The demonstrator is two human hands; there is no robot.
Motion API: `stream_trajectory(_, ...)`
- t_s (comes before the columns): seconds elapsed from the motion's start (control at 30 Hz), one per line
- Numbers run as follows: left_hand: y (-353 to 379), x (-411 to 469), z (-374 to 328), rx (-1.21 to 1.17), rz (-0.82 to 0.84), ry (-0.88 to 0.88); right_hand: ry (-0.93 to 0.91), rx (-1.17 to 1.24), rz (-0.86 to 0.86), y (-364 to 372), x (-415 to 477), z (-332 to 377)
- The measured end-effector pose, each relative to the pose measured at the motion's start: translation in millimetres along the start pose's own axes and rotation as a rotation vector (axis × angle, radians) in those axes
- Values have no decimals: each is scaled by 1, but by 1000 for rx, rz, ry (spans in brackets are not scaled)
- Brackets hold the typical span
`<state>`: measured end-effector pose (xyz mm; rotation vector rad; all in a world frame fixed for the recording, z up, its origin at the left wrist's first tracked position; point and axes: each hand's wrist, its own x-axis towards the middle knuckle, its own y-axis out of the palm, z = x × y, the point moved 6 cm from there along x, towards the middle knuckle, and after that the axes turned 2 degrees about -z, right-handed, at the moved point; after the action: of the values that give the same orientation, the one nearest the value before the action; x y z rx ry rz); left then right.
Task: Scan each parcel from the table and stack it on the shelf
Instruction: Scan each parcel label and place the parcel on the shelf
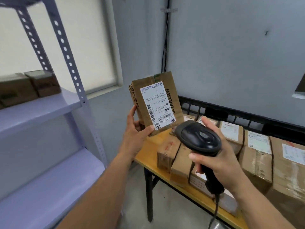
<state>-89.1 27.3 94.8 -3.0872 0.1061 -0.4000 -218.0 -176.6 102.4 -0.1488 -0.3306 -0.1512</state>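
Just left of centre, the left hand (137,138) holds a parcel (171,96) upright in the air, above the table's near-left corner. Its thumb presses the lower front edge and its fingers curl round the left side. The parcel's white label (157,104) faces the camera, turned so its print runs sideways and upside down.

Lower right of centre, the right hand (221,159) grips a black scanner (199,139) by the handle, with the fingers wrapped round it and the thumb on the left side. The scanner's head sits just below and right of the parcel, aimed up toward the label, apart from it. A cord (216,210) hangs from the handle's base.

Beneath both hands, the table (148,156) has a yellow top and black legs. It carries many taped brown boxes (257,159) packed close together, several with white labels, running off the right edge of the frame. A black rail (231,111) stands behind them against the grey wall.

At left, a pale metal shelf (41,109) with perforated posts holds two brown cartons (29,86) side by side on its upper board, blurred.
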Motion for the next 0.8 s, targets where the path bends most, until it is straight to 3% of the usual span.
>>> stream_trajectory(0.57,-284,16,-77,157,-488,119,-79,165,338,233,103,48)
stream_trajectory(0.8,-357,70,-99,200,-563,89,-124,158,385,300,137,59)
